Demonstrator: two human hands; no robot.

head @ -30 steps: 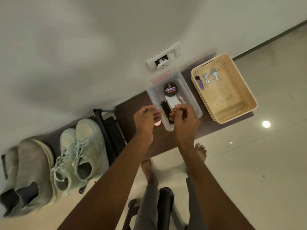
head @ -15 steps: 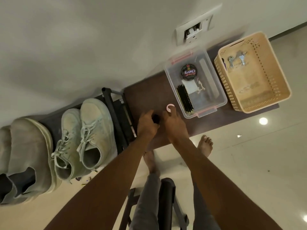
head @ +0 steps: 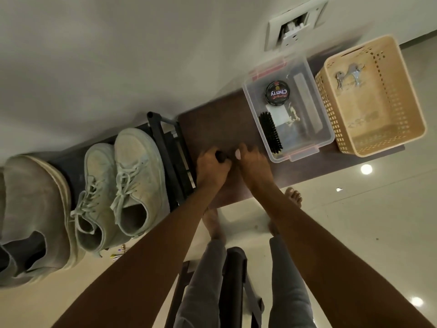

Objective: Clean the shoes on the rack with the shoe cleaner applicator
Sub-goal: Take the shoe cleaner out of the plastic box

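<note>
Holding small dark applicator (head: 221, 157) over counter (head: 212, 129): left hand (head: 210, 170) curled round it; right hand (head: 251, 165) pinches pale cap (head: 238, 154). Judged light, rigid, slippery; hold mid-body. Shoes (head: 120, 183) on rack (head: 172, 157), untouched.

legible text: "cherry" in white script, reading upside down from this view, on the lid of the round black shoe polish tin (head: 277, 93), toward 12 o'clock inside the clear plastic box (head: 305, 155). smaller print on the lid unreadable.
</note>
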